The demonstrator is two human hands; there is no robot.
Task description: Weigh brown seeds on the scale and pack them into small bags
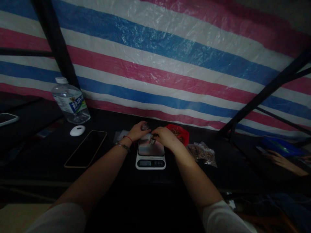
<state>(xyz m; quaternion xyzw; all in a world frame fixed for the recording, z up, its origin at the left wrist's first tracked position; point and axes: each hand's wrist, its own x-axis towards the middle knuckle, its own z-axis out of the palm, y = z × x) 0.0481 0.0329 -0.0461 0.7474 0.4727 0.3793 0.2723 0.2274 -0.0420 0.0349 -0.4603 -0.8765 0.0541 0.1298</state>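
A white digital scale point(150, 163) with a metal plate lies in front of me, its display too dim to read. My right hand point(164, 136) comes in from the right, fingers closed on a small metal cup point(152, 140) at the plate. At the far left corner of the scale, my left hand point(138, 132) is closed round a small clear plastic piece point(145, 126), perhaps a bag; its shape is partly hidden by the fingers. Behind my right wrist stands a red tray point(186, 136) of small brownish pieces. Clear plastic bags point(119, 136) lie beside my left wrist.
Filled clear bags point(202, 153) lie right of the tray. To the left are a phone point(86, 149), a white oval case point(77, 130) and a big plastic bottle point(70, 102). Another person's hand point(279, 160) is at far right near a blue object point(282, 145). A striped sheet hangs behind.
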